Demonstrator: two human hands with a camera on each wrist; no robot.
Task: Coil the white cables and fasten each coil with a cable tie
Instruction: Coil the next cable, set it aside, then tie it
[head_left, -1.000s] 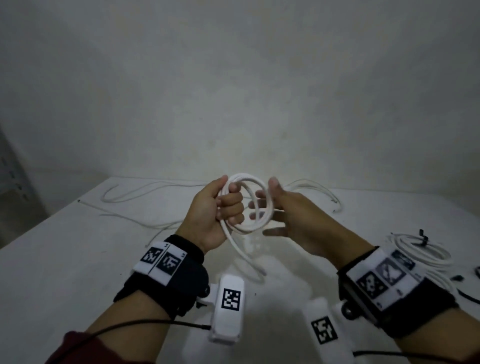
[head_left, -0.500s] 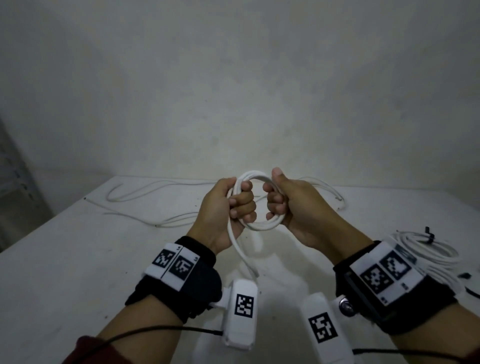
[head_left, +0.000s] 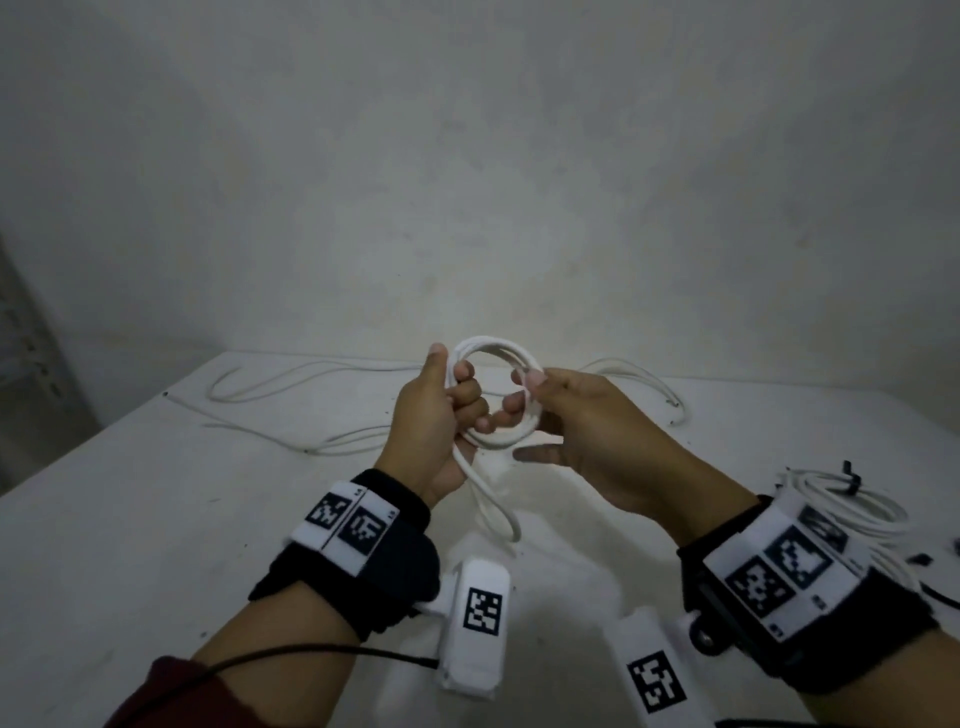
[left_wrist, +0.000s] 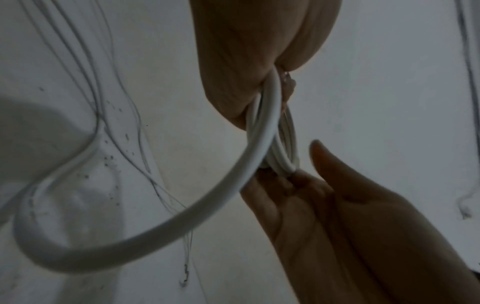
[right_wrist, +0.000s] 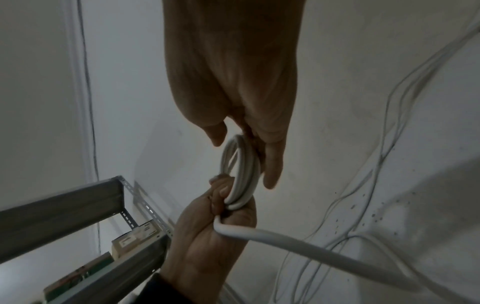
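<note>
A small white cable coil (head_left: 496, 349) hangs in the air between both hands above the white table (head_left: 130, 519). My left hand (head_left: 460, 397) grips its left side in a fist; the coil (right_wrist: 240, 185) sits under those curled fingers. My right hand (head_left: 523, 391) pinches the right side between thumb and index finger, while its lower fingers (head_left: 535, 454) stick out straight. The loose tail (head_left: 498, 512) droops from the left fist towards the table, seen as a wide loop (left_wrist: 155, 232) in the left wrist view. The coil's strands (left_wrist: 280, 144) run between the two hands.
A finished coil with a black tie (head_left: 844, 488) lies at the right edge, with small black ties (head_left: 919, 560) nearby. Loose white cables (head_left: 311, 371) sprawl across the far table, more cables (head_left: 654, 387) behind my right hand. A metal shelf (right_wrist: 78, 205) stands to the left.
My right hand went from open beside the coil to a full grip, and now holds it with thumb and index while its lower fingers stretch out. The hanging tail has shortened into a loop.
</note>
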